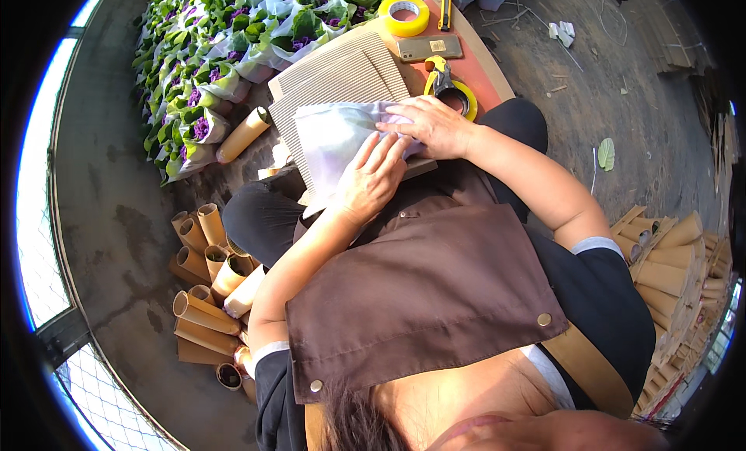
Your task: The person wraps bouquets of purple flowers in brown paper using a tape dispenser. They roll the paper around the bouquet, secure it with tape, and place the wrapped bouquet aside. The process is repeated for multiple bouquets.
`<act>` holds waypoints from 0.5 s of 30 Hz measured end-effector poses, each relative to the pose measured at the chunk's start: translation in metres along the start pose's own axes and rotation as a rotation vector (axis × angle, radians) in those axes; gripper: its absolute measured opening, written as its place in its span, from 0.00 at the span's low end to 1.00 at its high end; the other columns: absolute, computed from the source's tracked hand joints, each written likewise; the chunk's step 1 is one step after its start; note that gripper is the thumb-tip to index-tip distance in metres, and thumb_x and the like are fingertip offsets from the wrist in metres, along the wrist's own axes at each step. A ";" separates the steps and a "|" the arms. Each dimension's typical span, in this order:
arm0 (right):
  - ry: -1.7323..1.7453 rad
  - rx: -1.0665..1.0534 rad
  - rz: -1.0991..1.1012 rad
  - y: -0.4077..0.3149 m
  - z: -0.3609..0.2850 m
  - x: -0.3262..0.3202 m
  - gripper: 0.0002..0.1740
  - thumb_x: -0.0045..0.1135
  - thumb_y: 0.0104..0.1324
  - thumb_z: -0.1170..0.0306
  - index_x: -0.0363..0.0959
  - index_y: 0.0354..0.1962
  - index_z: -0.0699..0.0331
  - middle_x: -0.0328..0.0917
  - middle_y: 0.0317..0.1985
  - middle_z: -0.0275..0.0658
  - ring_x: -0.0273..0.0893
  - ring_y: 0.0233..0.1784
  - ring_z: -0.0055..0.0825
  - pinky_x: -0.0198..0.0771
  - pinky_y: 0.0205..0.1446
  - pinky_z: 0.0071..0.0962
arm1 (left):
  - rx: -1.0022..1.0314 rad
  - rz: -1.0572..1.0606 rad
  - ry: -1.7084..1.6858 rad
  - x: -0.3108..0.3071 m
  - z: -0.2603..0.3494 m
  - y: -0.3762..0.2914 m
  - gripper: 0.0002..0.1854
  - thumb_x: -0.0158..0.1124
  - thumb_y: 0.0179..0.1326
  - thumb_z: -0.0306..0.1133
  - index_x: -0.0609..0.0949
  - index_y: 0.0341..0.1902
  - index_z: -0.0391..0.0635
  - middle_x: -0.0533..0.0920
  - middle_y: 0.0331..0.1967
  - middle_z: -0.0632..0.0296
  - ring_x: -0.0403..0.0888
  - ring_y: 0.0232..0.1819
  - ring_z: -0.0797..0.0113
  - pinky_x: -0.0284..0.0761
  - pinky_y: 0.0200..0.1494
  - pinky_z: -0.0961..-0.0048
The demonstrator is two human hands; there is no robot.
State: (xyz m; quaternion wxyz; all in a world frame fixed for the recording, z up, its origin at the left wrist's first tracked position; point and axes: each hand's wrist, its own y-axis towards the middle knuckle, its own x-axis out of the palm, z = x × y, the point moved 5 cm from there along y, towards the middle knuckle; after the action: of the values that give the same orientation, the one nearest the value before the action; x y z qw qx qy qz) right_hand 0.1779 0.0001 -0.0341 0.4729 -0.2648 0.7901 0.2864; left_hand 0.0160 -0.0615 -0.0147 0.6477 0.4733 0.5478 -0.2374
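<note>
A white, thin sheet-wrapped bundle (332,142) with faint green and purple showing through lies across my lap, on top of corrugated cardboard sheets (344,66). My left hand (373,180) holds its near side, fingers together and laid over the wrap; the palm is hidden. At the bundle's right end, my right hand (434,127) has its fingers bent over the wrap, close to the left fingertips. Just beyond the right hand, a yellow-and-black tape dispenser (446,80) with a yellow tape roll rests on a reddish board (478,60).
On the board are a yellow tape roll (404,16), a utility knife (445,12) and a phone (430,47). Wrapped purple-and-green ornamental kale (233,48) stands at upper left. Cardboard tubes (213,276) sit left; more cardboard rolls (664,264) are stacked right. A leaf (606,154) lies on the floor.
</note>
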 end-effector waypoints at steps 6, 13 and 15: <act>0.010 -0.053 -0.054 -0.013 -0.019 -0.002 0.50 0.62 0.62 0.37 0.64 0.71 0.61 0.62 0.75 0.46 0.56 0.79 0.47 0.46 0.82 0.53 | -0.502 -0.402 -0.124 -0.008 -0.050 0.008 0.50 0.78 0.47 0.59 0.72 0.69 0.42 0.77 0.62 0.45 0.75 0.66 0.49 0.69 0.69 0.53; -0.096 0.030 0.424 -0.006 -0.047 0.008 0.23 0.58 0.70 0.51 0.76 0.49 0.62 0.80 0.52 0.41 0.76 0.61 0.40 0.65 0.69 0.45 | -0.604 -0.717 -0.378 -0.002 -0.059 -0.001 0.38 0.77 0.49 0.55 0.78 0.59 0.43 0.86 0.46 0.49 0.86 0.51 0.50 0.81 0.52 0.56; -0.190 0.107 0.358 0.021 -0.023 0.021 0.16 0.57 0.70 0.55 0.77 0.36 0.60 0.83 0.36 0.38 0.81 0.45 0.39 0.71 0.58 0.40 | -0.673 -0.478 -0.405 -0.003 -0.080 0.004 0.38 0.75 0.52 0.55 0.78 0.62 0.43 0.87 0.45 0.47 0.87 0.49 0.48 0.81 0.49 0.55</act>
State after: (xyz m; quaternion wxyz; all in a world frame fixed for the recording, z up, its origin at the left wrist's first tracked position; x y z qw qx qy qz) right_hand 0.1410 -0.0040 -0.0399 0.5004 -0.0665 0.7903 0.3472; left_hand -0.0203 0.0093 -0.0067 0.7864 0.0411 0.5506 -0.2768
